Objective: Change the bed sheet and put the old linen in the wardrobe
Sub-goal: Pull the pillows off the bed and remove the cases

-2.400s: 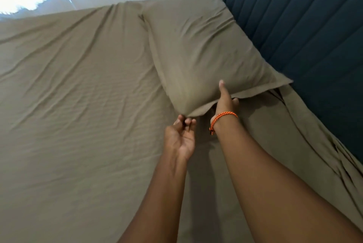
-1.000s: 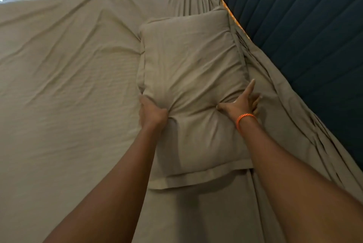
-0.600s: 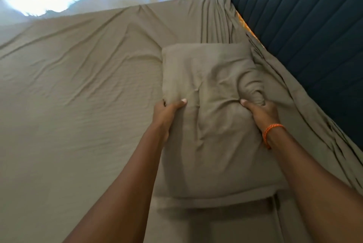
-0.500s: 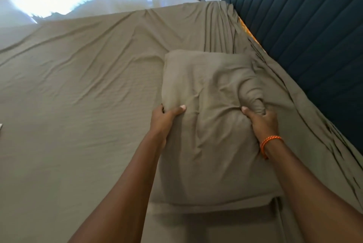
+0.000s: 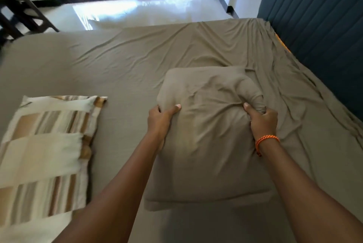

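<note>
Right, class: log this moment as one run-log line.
left hand: grips olive pillow | right hand: grips same pillow | pillow: on olive bed sheet | striped pillow: lies left

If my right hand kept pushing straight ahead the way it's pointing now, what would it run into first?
The right hand already grips the olive pillow, so it would first drive into the bunched fold just beyond its grip. Past that lies wrinkled bed sheet, then probably the bed's far edge; depth is unclear.

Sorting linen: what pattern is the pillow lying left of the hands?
Cream with brown stripes, head view.
</note>
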The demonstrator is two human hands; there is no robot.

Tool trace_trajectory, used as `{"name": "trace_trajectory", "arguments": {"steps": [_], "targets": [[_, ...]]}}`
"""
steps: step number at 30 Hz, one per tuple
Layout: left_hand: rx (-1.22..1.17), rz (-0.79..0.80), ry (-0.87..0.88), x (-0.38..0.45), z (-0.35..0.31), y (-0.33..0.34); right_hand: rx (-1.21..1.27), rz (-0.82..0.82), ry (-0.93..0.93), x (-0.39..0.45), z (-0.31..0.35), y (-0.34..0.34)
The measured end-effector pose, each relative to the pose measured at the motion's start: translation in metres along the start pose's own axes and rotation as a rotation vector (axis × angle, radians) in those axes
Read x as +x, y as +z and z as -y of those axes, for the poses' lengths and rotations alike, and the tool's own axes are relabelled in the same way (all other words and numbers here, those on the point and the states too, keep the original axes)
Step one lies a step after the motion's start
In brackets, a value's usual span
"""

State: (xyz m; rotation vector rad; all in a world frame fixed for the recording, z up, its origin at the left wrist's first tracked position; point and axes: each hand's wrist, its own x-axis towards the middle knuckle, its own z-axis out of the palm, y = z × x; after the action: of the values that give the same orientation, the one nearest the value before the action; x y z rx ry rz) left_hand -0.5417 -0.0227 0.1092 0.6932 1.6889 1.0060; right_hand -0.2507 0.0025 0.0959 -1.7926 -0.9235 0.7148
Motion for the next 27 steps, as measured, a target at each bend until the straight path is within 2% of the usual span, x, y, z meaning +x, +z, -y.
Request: {"name": "trace_trajectory", "arguments": {"steps": [7, 22, 24, 27], "targets": [[0.037, -0.045, 0.041, -0.088, -0.035, -0.186, 0.044, 0.022, -0.076, -0.166, 0.109, 0.032], [-0.062, -0.091, 0.153, -0.186, -0.049, -0.434, 0.047, 0.041, -0.123, -0.4, 0.229, 0.09], [-0.002, -0.069, 0.183, -0.19, -0.043, -0.46, 0.052, 0.043, -0.127, -0.431, 0.235, 0.097], [0.091, 0.057, 0.165, -0.199, -0.037, -0.501, 0.031, 0.043, -0.126, -0.483, 0.24, 0.109]]}}
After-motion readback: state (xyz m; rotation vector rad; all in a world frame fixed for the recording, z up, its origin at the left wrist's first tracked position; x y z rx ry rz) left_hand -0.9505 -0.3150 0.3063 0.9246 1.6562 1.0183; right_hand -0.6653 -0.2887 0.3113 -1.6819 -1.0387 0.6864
